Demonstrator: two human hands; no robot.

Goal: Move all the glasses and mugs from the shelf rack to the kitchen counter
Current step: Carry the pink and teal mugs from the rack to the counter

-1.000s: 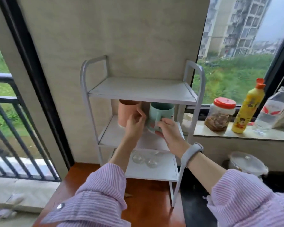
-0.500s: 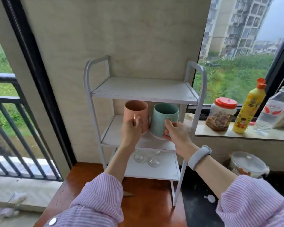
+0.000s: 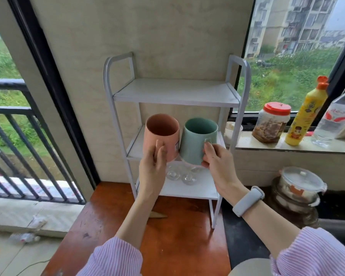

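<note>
The person wears a shirt with thin pink and white stripes. The left sleeve (image 3: 116, 257) is loose and pushed up, so the arm is bare from there to the left hand (image 3: 151, 168). The right sleeve (image 3: 315, 253) is puffy and pushed up the same way. A pale grey band (image 3: 248, 200) with a smooth rounded shape goes around the wrist below the right hand (image 3: 217, 166).

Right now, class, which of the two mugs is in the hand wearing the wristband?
The green mug, gripped by its handle in the right hand, whose wrist wears the grey wristband. The pink mug is held by the bare-wristed left hand.
</note>
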